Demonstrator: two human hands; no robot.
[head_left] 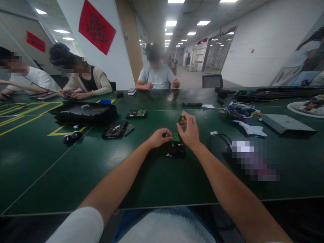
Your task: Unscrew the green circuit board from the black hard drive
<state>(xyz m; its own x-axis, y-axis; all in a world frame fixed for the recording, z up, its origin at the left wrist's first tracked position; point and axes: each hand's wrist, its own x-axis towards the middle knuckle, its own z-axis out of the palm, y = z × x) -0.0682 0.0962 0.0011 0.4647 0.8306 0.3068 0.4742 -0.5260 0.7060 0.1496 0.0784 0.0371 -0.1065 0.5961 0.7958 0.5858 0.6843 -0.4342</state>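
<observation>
Two bare hands meet over a black hard drive (174, 149) lying on the dark green worktop (76, 168), near the middle of its near edge. Left hand (159, 137) rests curled on the drive's far left corner, fingers bent against its small green circuit board (175, 136). Right hand (189, 131) is raised just above the drive, fingertips pinched around a small dark, yellow-marked object (too blurred to identify) (182, 119). Another drive (137, 113) lies farther toward the far edge.
</observation>
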